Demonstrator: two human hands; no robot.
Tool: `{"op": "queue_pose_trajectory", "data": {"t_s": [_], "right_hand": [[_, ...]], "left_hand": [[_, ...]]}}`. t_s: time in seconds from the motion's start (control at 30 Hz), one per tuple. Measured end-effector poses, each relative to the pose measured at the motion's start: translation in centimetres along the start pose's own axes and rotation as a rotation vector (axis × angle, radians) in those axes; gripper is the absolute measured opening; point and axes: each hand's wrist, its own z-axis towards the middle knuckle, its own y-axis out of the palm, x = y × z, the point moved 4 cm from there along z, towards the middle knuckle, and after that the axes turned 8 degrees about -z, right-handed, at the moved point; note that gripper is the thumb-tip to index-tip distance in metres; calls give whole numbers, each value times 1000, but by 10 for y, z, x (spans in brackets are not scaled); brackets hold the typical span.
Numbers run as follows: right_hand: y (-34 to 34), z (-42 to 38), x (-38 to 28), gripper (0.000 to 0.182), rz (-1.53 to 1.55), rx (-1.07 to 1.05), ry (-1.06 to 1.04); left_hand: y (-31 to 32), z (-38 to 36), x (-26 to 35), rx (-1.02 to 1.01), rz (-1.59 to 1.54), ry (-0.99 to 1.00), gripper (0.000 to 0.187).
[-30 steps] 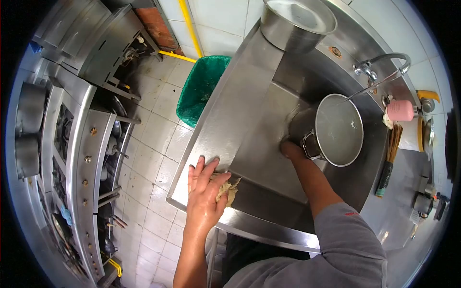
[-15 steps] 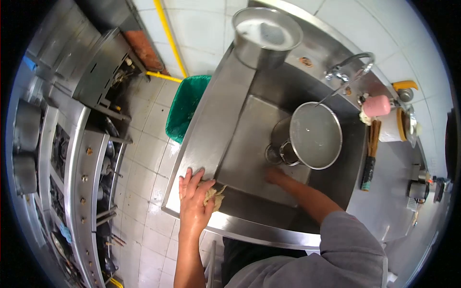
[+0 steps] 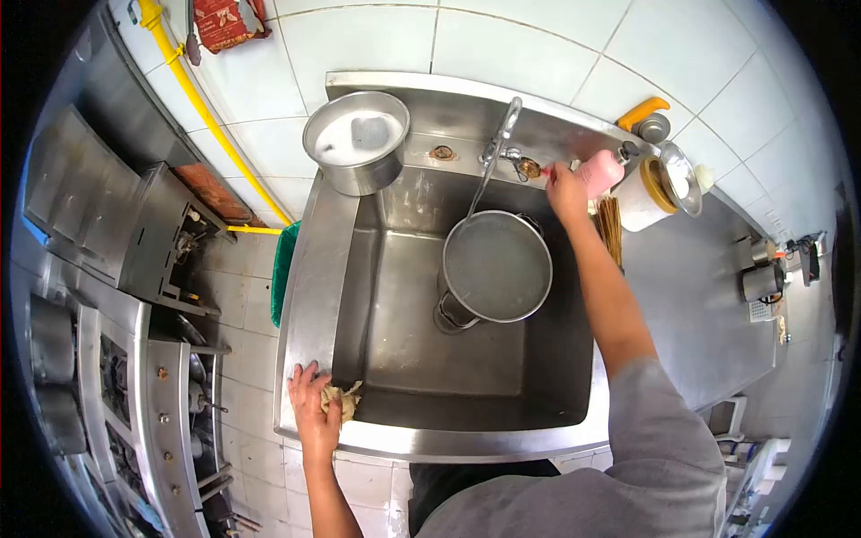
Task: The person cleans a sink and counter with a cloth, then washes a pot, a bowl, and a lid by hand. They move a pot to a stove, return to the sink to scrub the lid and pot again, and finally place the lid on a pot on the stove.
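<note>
Curling the right hand (image 3: 567, 194) just right of the tap (image 3: 502, 143), closer than the left hand (image 3: 314, 405); cannot tell if gripping. Seeing the big pot (image 3: 550, 269) close in front of the tap. Holding a rag (image 3: 344, 402) in the left hand, far from the tap.

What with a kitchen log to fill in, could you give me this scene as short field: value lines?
left hand: on the front-left ledge of the sink, against a crumpled cloth
right hand: beside the pink bottle; grip unclear
tap: running into the near pot
near pot: in the sink, holding cloudy liquid
far pot: at the back-left corner, with white, foamy-looking contents
</note>
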Motion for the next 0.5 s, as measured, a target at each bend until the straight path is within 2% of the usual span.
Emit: {"op": "queue_pose_trajectory", "data": {"t_s": [0.07, 0.13, 0.2, 0.23, 0.3, 0.37, 0.4, 0.43, 0.47, 0.5], "right_hand": [[39, 27, 35, 17, 12, -85, -17], [54, 20, 36, 21, 29, -180, -36], [15, 17, 12, 27, 55, 292, -236], [6, 6, -4, 27, 69, 286, -239], [4, -44, -21, 19, 358, -137, 147], [36, -116, -39, 25, 623, -435, -39], [33, -147, -56, 32, 569, -604, -79], [33, -177, -71, 35, 653, -690, -25], [40, -202, -87, 41, 777, -772, -4], [27, -224, -110, 47, 1094, -939, 88]], "left_hand": [[2, -1, 0, 3, 8, -2, 35], [1, 0, 3, 7, 5, 0, 33], [2, -1, -1, 17, 10, -1, 33], [2, -1, -1, 30, -3, 3, 32], [4, -1, 2, 78, 56, 52, 31], [3, -5, -6, 181, -124, 1, 28], [3, -5, 4, 279, -53, 84, 24], [8, -3, 17, 315, -93, 16, 19], [21, -3, 20, 327, -284, -204, 17], [33, 4, 34, 341, -396, -217, 22]]}}
